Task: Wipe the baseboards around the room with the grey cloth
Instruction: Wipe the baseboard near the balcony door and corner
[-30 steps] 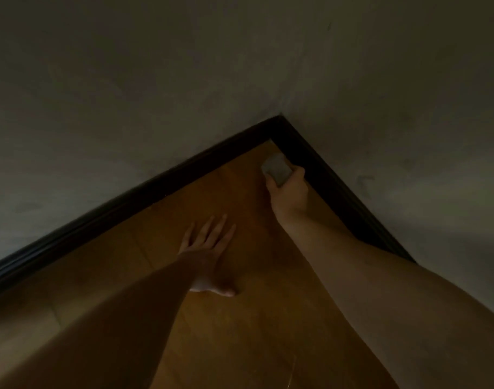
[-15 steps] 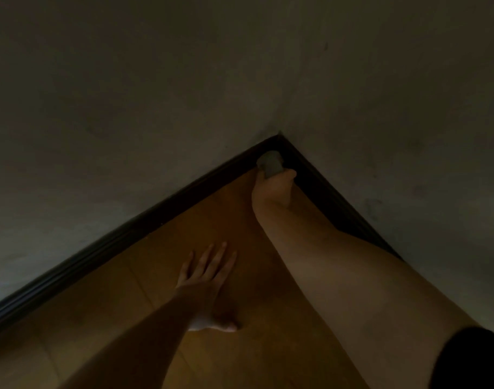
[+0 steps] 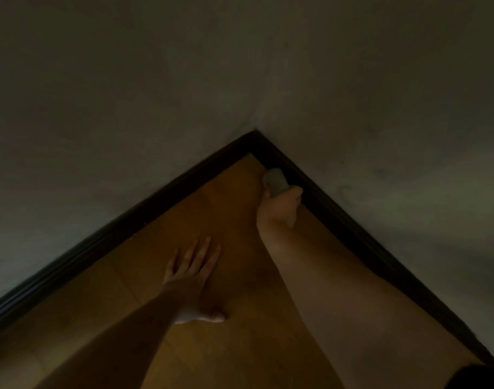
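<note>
We're mid-wipe in a room corner. Our right hand (image 3: 279,207) grips the grey cloth (image 3: 274,181), bunched and pressed against the right baseboard (image 3: 352,234), just beside the corner. Our left hand (image 3: 192,272) lies released, fingers flat on the wood floor (image 3: 240,346). The left baseboard (image 3: 128,223) likely remains to do. Dim light: we can't tell which stretches are clean, and both baseboards run out of frame.
</note>
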{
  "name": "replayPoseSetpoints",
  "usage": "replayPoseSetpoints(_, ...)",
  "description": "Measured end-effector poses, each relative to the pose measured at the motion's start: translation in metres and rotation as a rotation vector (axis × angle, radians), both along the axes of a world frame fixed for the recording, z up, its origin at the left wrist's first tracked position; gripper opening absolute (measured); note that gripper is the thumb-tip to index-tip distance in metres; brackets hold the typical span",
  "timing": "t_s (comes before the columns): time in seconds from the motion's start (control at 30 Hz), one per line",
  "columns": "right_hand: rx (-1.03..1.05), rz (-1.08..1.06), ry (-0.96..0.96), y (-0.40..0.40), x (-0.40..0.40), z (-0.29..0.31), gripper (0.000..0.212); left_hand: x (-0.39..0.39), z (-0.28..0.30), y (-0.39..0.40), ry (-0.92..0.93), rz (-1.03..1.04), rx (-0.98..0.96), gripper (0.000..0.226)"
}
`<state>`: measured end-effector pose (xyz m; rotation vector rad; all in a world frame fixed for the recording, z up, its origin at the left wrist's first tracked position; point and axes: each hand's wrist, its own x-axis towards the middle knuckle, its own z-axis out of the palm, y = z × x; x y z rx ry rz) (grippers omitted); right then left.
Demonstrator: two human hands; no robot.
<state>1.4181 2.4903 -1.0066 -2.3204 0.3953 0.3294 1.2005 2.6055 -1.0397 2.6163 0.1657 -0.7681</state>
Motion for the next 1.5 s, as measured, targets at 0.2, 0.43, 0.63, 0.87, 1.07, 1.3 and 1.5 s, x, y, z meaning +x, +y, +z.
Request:
replayPoseSetpoints(0.2, -0.083, -0.02, -0.082, -0.084, -0.026, -0.008, 0.027, 0.005, -0.002, 0.001, 0.042, 0.004, 0.104, 0.149)
replayPoseSetpoints(0.43, -0.081, -0.151, -0.091, -0.164, -0.06, -0.006, 0.029, 0.011, 0.007, -0.003, 0.035, 0.016, 0.132, 0.148)
replayPoseSetpoints(0.63, -0.114, -0.251, -0.152, -0.23, -0.086, -0.01, 0.036, 0.012, 0.003, -0.001, 0.012, 0.042, 0.159, 0.149)
replayPoseSetpoints(0.87, -0.204, -0.281, -0.216, -0.3, -0.112, -0.022, 0.045, 0.014, 0.012, -0.008, -0.018, -0.066, 0.19, 0.145)
replayPoseSetpoints(1.07, -0.066, -0.367, -0.237, -0.342, -0.13, -0.025, 0.055, 0.021, 0.02, -0.067, 0.019, -0.22, 0.22, 0.138)
replayPoseSetpoints(1.3, -0.021, -0.486, -0.267, -0.366, -0.136, -0.025, 0.054, 0.017, 0.007, -0.082, -0.034, -0.118, 0.191, 0.144)
replayPoseSetpoints(1.5, -0.09, -0.643, -0.223, -0.397, -0.152, -0.03, 0.054, 0.013, 0.001, -0.08, -0.087, -0.098, 0.16, 0.147)
